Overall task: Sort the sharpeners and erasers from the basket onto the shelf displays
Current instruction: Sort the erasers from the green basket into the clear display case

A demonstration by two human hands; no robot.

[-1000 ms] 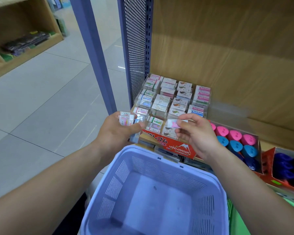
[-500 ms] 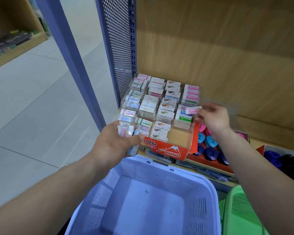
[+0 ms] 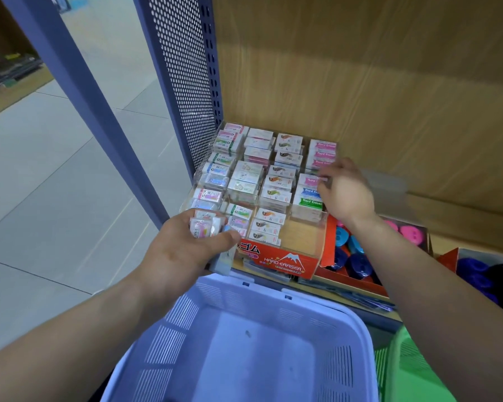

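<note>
Head view: A person restocks a stationery shelf. The left hand (image 3: 183, 253) is curled round a clutch of erasers (image 3: 205, 227), held just beside the front-left corner of the clear eraser display (image 3: 244, 181), apparently as a ready supply for the other hand to draw on. The right hand (image 3: 346, 195) reaches to the display's rightmost column, fingertips pinched on the end of a pink eraser (image 3: 312, 179) lying atop the middle compartment's stack, though motion blur hides the exact hold. The placing looks deliberate, like with like, since that column carries the same "Hard Eraser" wrappers. The display has four columns, each three compartments deep. Its right column shows three pink erasers at the back, three in the middle (pink, blue, green) and a bare front compartment. The held clutch numbers at least three, with any others hidden by the palm. The lavender basket (image 3: 174, 326), below both forearms, shows no stock inside, which suggests the sorting is near its end. Sharpeners (image 3: 353, 246) in pink, blue and navy fill two red cartons (image 3: 330, 242) to the right, too overlapped to count. One green basket (image 3: 413, 369) sits beside the lavender one.
</note>
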